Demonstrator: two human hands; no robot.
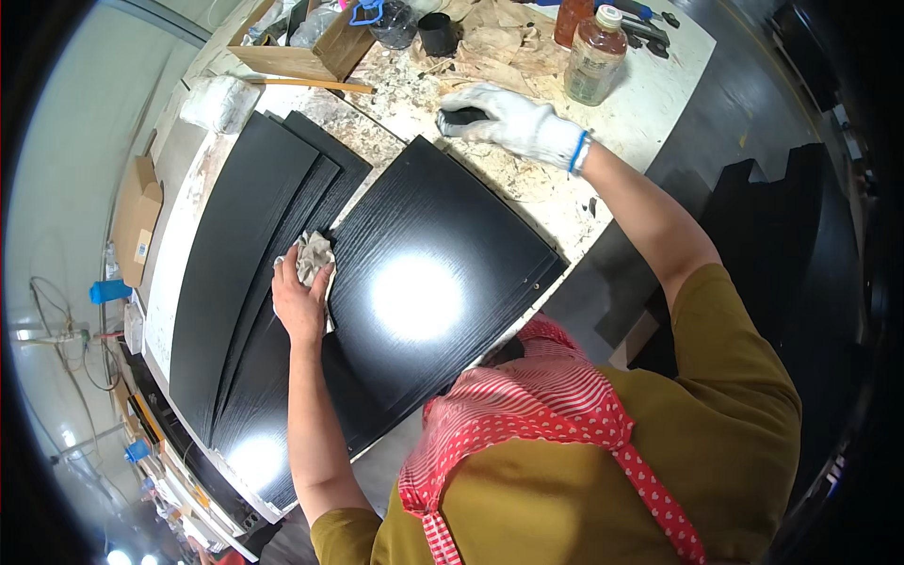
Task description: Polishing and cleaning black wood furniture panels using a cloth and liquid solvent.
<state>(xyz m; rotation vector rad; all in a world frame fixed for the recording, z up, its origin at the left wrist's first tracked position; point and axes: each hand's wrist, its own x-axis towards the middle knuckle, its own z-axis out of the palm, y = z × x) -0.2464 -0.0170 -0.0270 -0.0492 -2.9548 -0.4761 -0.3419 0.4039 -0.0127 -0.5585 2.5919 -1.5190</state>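
Observation:
A glossy black panel (pixel 424 273) with fine wood grain lies on the worktable in front of me. Gripped in my bare left hand (pixel 299 299) is a crumpled greyish rag (pixel 315 254), held at the panel's left edge. To the left, several more black panels (pixel 250 217) overlap in a loose stack. My right hand (pixel 513 121), in a white knit glove with a blue cuff, is closed round a small black rounded thing (pixel 461 118), whose kind I cannot make out. This hand is beyond the panel's far edge, over the stained tabletop.
Across the stained worktable (pixel 395 99) are a wooden box (pixel 311 56) of odds and ends, a black cup (pixel 437 35), brownish cloths (pixel 499 33), a plastic bottle (pixel 595 58) and a white bundle (pixel 218 104). More dark panels (pixel 782 282) stand off to the right.

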